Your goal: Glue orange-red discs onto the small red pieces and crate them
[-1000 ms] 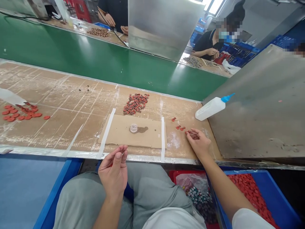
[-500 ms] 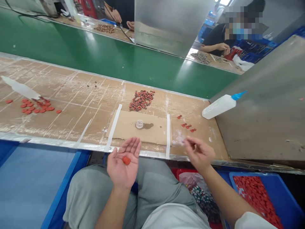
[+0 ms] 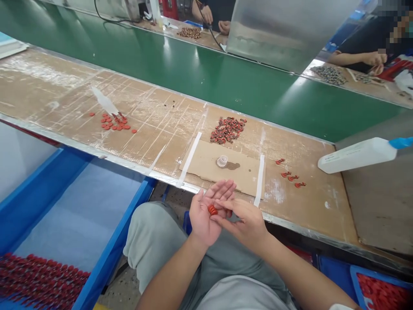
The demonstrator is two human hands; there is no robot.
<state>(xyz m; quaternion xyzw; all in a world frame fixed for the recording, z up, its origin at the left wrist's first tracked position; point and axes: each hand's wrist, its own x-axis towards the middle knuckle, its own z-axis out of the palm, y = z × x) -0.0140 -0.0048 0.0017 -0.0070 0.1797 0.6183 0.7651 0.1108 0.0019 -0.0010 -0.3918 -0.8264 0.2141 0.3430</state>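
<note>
My left hand (image 3: 204, 221) is turned palm up at the table's front edge, fingers stretched out. In its palm lies a short row of orange-red discs (image 3: 212, 210). From the right, my right hand (image 3: 247, 221) reaches over that palm, thumb and fingertips closing round the discs. Just beyond the hands, a small clear cup (image 3: 222, 161) stands on a taped cardboard sheet (image 3: 206, 161), beside a dark wet patch. A pile of small red-and-black pieces (image 3: 227, 130) lies behind the sheet. Several red pieces with round bases (image 3: 293, 177) are set out to the right.
Loose red discs (image 3: 112, 124) lie around a white pointed strip (image 3: 103, 101) at left. A white bottle with blue tip (image 3: 358, 155) leans at right. Blue trays (image 3: 119, 232) sit below the table edge. Across the green belt (image 3: 187, 64), other people's hands work.
My right hand has come left from over the table edge to the discs in my left palm. The view has swung left, bringing a tray of red pieces into sight.
</note>
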